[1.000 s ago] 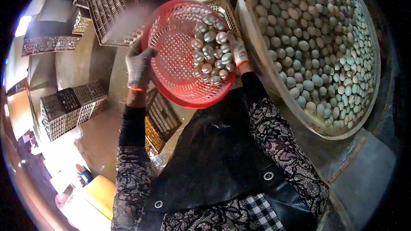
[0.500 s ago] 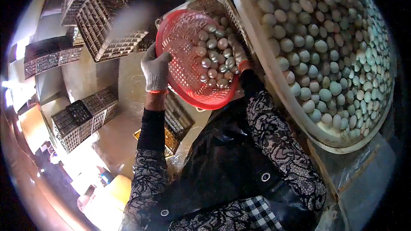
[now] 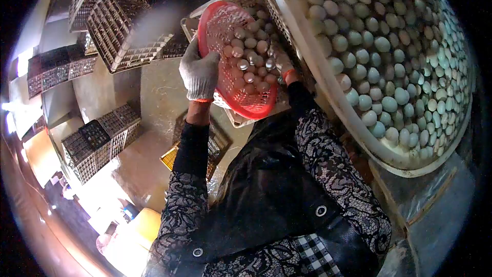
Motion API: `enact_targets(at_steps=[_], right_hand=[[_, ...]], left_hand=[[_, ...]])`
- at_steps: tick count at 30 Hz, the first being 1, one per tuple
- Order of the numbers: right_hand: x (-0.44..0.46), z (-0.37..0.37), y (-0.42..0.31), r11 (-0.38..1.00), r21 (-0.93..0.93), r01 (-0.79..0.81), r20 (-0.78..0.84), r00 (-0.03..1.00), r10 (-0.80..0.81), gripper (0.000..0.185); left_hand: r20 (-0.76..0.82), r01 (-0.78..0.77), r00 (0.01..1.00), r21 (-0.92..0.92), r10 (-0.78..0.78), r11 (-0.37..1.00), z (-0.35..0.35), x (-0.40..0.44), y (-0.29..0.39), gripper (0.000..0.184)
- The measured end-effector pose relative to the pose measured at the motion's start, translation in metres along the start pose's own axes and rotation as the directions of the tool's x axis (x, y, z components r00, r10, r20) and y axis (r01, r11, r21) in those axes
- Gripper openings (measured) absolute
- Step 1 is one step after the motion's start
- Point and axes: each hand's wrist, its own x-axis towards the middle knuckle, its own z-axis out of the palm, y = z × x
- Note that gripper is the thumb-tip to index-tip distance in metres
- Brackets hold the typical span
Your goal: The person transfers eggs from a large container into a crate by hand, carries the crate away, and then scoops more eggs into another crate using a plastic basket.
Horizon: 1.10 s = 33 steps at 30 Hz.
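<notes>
A red perforated basket (image 3: 209, 20) is tilted steeply over a pale plastic crate (image 3: 237, 121), with several eggs (image 3: 249, 43) gathered toward its right side. My left hand (image 3: 199, 74), in a grey-white glove, grips the basket's left rim, thumb over the edge. At the right rim, my right hand (image 3: 282, 60), also gloved, is wrapped round the basket's side; its fingertips are partly hidden. More eggs lie in the crate behind the basket.
A large round white-rimmed tub (image 3: 376, 158) full of eggs fills the right. Stacked crates (image 3: 115, 31) stand at the upper left, another stack (image 3: 102, 141) lower left. A yellow-edged crate (image 3: 168, 158) lies near my left forearm.
The red basket has gone from nearly level to steeply tilted, its left rim raised. More of the pale crate shows beneath it. Both hands keep their hold.
</notes>
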Motion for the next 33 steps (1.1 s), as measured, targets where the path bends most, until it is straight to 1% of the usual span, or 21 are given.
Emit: enact_targets(at_steps=[1, 3, 8, 9, 10, 12, 14, 15, 16, 17, 19, 20, 21, 23, 24, 25, 26, 29, 31, 32, 33], right_hand=[[-0.001, -0.001, 0.002, 1.0, -0.015, 0.011, -0.015, 1.0, -0.011, 0.044], [0.002, 0.0, 0.005, 0.998, -0.054, 0.039, -0.029, 0.999, -0.041, 0.044], [-0.021, 0.012, 0.032, 0.918, -0.305, 0.255, -0.081, 0.953, -0.292, 0.044], [-0.033, 0.007, 0.026, 0.923, -0.322, 0.21, 0.023, 0.977, -0.214, 0.042], [-0.05, -0.003, 0.017, 0.929, -0.354, 0.11, 0.228, 0.973, -0.028, 0.041], [-0.087, -0.023, -0.007, 0.924, -0.383, -0.013, 0.594, 0.762, 0.257, 0.039], [-0.118, -0.05, -0.081, 0.995, -0.038, -0.093, 0.668, 0.738, 0.094, 0.041], [-0.133, -0.064, -0.12, 0.981, 0.132, -0.144, 0.697, 0.717, 0.011, 0.043], [-0.139, -0.07, -0.135, 0.97, -0.167, 0.176, 0.755, 0.655, 0.011, 0.046], [-0.149, -0.065, -0.133, 0.97, -0.168, 0.175, 0.753, 0.658, 0.012, 0.046], [-0.164, -0.057, -0.144, 0.971, -0.085, 0.222, 0.511, 0.847, -0.149, 0.043], [-0.167, -0.061, -0.16, 0.988, 0.152, 0.04, 0.461, 0.881, -0.106, 0.038], [-0.167, -0.045, -0.149, 0.988, 0.149, 0.038, 0.458, 0.883, -0.103, 0.038], [-0.159, -0.003, -0.113, 0.984, -0.174, 0.047, 0.489, 0.871, 0.044, 0.027], [-0.162, -0.004, -0.13, 0.981, -0.169, 0.091, 0.27, 0.962, -0.042, 0.018], [-0.164, 0.002, -0.122, 0.982, -0.166, 0.085, 0.27, 0.962, -0.038, 0.018], [-0.162, 0.008, -0.112, 0.959, -0.19, 0.21, 0.215, 0.962, -0.168, 0.017], [-0.154, -0.002, -0.126, 0.994, 0.046, -0.101, 0.301, 0.95, 0.083, 0.023], [-0.168, 0.028, -0.084, 0.892, 0.43, -0.142, 0.229, 0.972, 0.045, 0.023], [-0.173, 0.038, -0.067, 0.786, 0.601, -0.145, 0.185, 0.982, 0.04, 0.023], [-0.174, 0.043, -0.056, 0.786, 0.599, -0.151, 0.186, 0.981, 0.047, 0.023]], left_hand=[[0.012, -0.04, 0.999, 0.057, 0.04, 0.998, 0.0, 0.0, 0.005, 0.047], [0.032, -0.006, 0.999, 0.068, 0.004, 0.998, 0.003, -0.001, 0.015, 0.047], [0.074, -0.016, 0.997, 0.014, 0.015, 1.0, 0.01, 0.002, 0.013, 0.048], [0.076, -0.018, 0.997, 0.01, 0.018, 1.0, 0.012, 0.001, 0.014, 0.048], [0.068, -0.059, 0.996, 0.011, 0.058, 0.998, 0.014, 0.001, 0.015, 0.048], [0.057, -0.092, 0.994, 0.019, 0.091, 0.996, 0.017, 0.002, 0.015, 0.046], [0.044, -0.077, 0.996, 0.043, 0.075, 0.996, 0.016, 0.002, 0.015, 0.045], [0.03, -0.058, 0.998, 0.07, 0.056, 0.996, 0.015, 0.002, 0.016, 0.045], [0.034, -0.059, 0.998, 0.069, 0.057, 0.996, 0.014, 0.002, 0.017, 0.045], [0.019, -0.049, 0.999, 0.089, 0.048, 0.995, 0.013, 0.002, 0.02, 0.045], [-0.013, -0.028, 0.999, 0.127, 0.03, 0.991, 0.012, 0.002, 0.024, 0.045], [-0.014, 0.023, 1.0, 0.188, -0.021, 0.982, 0.012, 0.003, 0.025, 0.045], [-0.009, 0.023, 1.0, 0.186, -0.021, 0.982, 0.013, 0.005, 0.023, 0.045], [0.011, -0.054, 0.999, 0.181, 0.053, 0.982, 0.014, 0.009, 0.023, 0.044], [-0.053, -0.127, 0.987, 0.288, 0.148, 0.949, 0.013, 0.009, 0.028, 0.033], [-0.05, -0.125, 0.988, 0.292, 0.146, 0.948, 0.014, 0.01, 0.026, 0.033], [-0.028, -0.15, 0.987, 0.231, 0.161, 0.961, 0.016, 0.014, 0.024, 0.033], [-0.012, -0.24, 0.97, 0.141, 0.244, 0.96, 0.023, 0.021, 0.019, 0.035], [-0.007, -0.137, 0.989, 0.308, 0.146, 0.942, 0.024, 0.005, 0.043, 0.037], [0.0, -0.137, 0.99, 0.303, 0.144, 0.943, 0.025, 0.003, 0.047, 0.038], [0.003, -0.133, 0.99, 0.303, 0.138, 0.944, 0.027, 0.007, 0.045, 0.038]])
